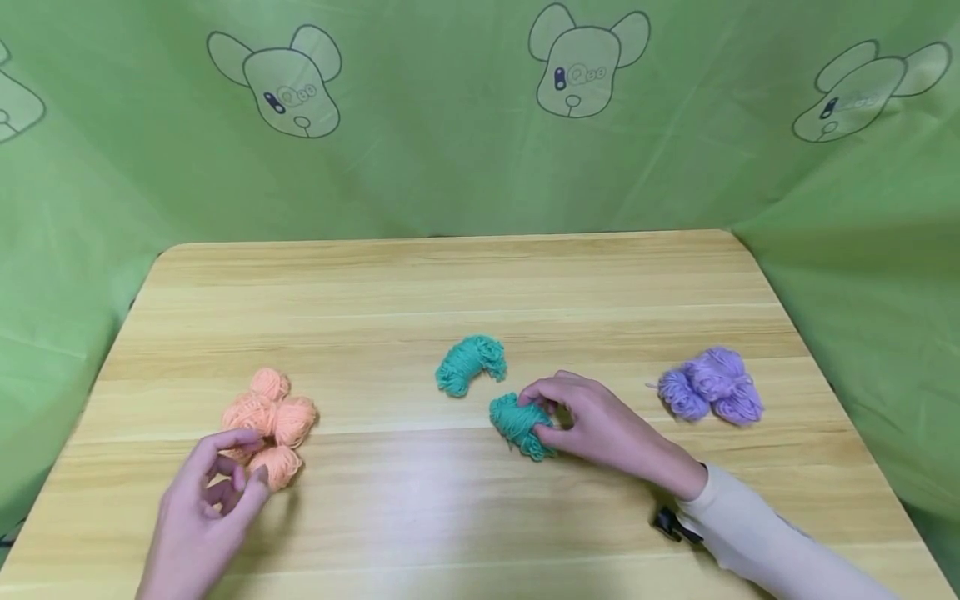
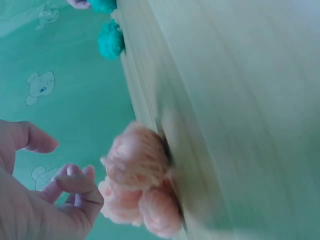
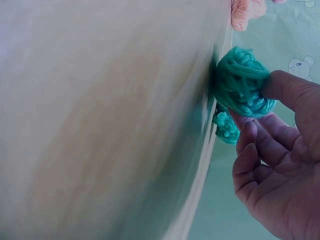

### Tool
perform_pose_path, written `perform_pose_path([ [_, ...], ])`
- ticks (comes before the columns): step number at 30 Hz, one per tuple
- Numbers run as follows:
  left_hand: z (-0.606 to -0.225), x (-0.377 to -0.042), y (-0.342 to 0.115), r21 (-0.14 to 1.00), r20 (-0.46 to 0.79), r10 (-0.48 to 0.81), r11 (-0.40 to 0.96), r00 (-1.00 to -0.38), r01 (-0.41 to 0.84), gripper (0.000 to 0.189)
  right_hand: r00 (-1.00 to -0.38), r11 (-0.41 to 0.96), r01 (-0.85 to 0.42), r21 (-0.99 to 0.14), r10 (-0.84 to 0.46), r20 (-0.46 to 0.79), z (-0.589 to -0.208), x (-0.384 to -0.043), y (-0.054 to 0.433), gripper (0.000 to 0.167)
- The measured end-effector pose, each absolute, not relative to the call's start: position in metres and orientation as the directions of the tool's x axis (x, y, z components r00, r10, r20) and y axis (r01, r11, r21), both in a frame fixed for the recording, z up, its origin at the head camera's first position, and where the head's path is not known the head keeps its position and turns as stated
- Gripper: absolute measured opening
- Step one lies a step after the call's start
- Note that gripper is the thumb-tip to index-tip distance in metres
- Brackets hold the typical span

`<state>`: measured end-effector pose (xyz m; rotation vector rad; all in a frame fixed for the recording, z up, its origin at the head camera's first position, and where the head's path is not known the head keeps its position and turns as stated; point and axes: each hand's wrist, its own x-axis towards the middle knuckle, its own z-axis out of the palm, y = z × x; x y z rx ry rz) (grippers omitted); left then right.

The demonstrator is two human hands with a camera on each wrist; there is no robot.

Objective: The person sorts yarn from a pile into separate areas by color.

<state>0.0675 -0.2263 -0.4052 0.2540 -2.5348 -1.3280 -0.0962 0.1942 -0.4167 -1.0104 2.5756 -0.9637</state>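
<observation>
My right hand (image 1: 603,429) pinches a teal-green yarn bundle (image 1: 516,421) between thumb and fingers, low over the wooden table. Just behind it lies a second teal yarn bundle (image 1: 467,365), curved like a bean. Over on the left, my left hand (image 1: 202,517) hovers beside a cluster of peach yarn balls (image 1: 294,421), its fingers loosely bent. The left wrist view shows a gap between thumb and fingers, with nothing held, and the nearest peach ball (image 2: 137,157) just past the fingertips. In the right wrist view the thumb presses on the gripped teal yarn (image 3: 240,82).
Purple yarn bundles (image 1: 720,379) lie grouped on the right side of the table (image 1: 420,283). A small black clip (image 1: 675,527) hangs at the right sleeve (image 1: 757,533). Green cloth (image 1: 435,167) with printed animal heads rises behind the table and along its sides.
</observation>
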Motion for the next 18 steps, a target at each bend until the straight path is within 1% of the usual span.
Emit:
perform_pose_path([
  [3,-0.403,0.063,-0.219,0.865,0.11,-0.214,0.501,-0.971,-0.012,0.047,-0.743,0.55,-0.533,-0.643,-0.668,0.044,-0.416,-0.095,0.196,0.035],
  [6,-0.402,0.055,-0.211,0.88,0.09,-0.138,0.475,-0.986,0.014,0.05,-0.743,0.548,-0.539,-0.639,-0.667,0.055,-0.415,-0.095,0.197,0.036],
  [9,-0.402,0.046,-0.203,0.893,0.076,-0.095,0.45,-0.993,0.025,0.049,-0.743,0.542,-0.545,-0.64,-0.665,0.069,-0.414,-0.095,0.198,0.036],
  [12,-0.403,0.036,-0.195,0.911,0.053,-0.071,0.413,-0.996,0.019,0.047,-0.741,0.533,-0.547,-0.646,-0.668,0.076,-0.414,-0.095,0.197,0.036],
  [18,-0.406,0.019,-0.179,0.934,-0.019,-0.061,0.355,-0.998,-0.04,0.045,-0.735,0.518,-0.558,-0.648,-0.671,0.097,-0.413,-0.095,0.196,0.037],
])
